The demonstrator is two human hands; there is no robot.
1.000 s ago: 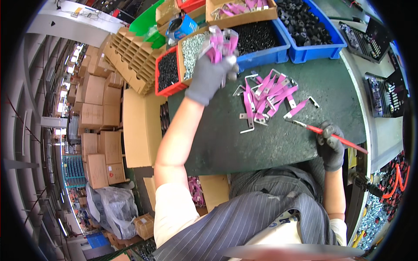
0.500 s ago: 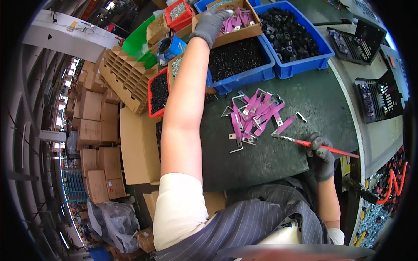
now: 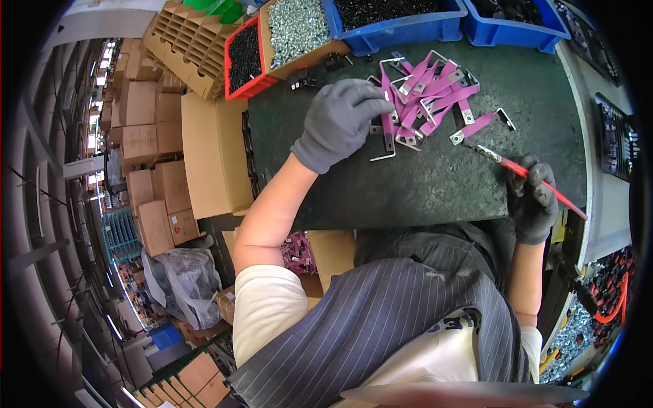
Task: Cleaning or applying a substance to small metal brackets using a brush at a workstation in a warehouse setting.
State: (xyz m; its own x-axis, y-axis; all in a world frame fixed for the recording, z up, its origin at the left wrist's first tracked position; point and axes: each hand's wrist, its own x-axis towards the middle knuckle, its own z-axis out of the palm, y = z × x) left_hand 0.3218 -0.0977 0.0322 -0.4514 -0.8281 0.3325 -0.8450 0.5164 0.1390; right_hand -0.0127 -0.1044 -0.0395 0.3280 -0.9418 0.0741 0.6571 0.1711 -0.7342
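Observation:
My left hand [image 3: 345, 122], in a grey glove, is over the left edge of a pile of purple-covered metal brackets [image 3: 435, 88] with bent silver ends. Its fingers are curled together; whatever they pinch is hidden. My right hand [image 3: 532, 200], in a darker grey glove, is closed round the red handle of a brush [image 3: 509, 164]. The brush points up and left, its silver ferrule toward the pile. Close to its tip lies a single purple bracket [image 3: 481, 124] at the pile's right side.
Blue bins [image 3: 408, 32] of black parts line the far side of the dark green table [image 3: 408, 197]. Beside them stand a box of silver screws [image 3: 299, 30] and a red bin [image 3: 246, 58] of black screws. Cardboard cartons [image 3: 139, 139] are stacked at left.
My left hand has come back from the box of purple brackets at the far side to the pile. The view has tilted down. My right hand still holds the brush.

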